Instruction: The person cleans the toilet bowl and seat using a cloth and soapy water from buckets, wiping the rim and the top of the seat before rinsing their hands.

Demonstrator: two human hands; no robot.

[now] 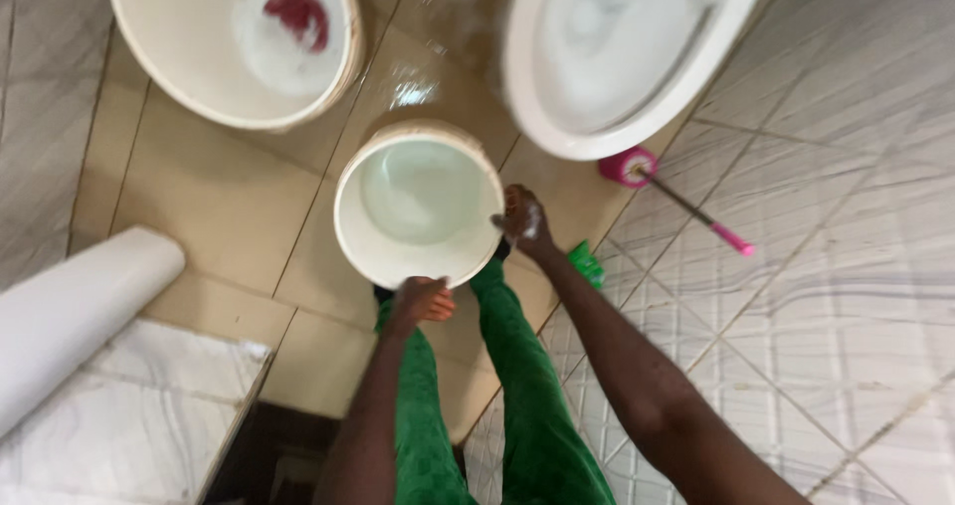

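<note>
Head view: both hands — left hand [420, 297], right hand [523, 221] — grip a round white bucket [418, 204] by its rim, fingers curled.

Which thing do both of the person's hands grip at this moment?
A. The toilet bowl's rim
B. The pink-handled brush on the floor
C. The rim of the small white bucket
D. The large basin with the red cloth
C: the left hand holds the near rim of the small white bucket, and the right hand holds its right rim.
</note>
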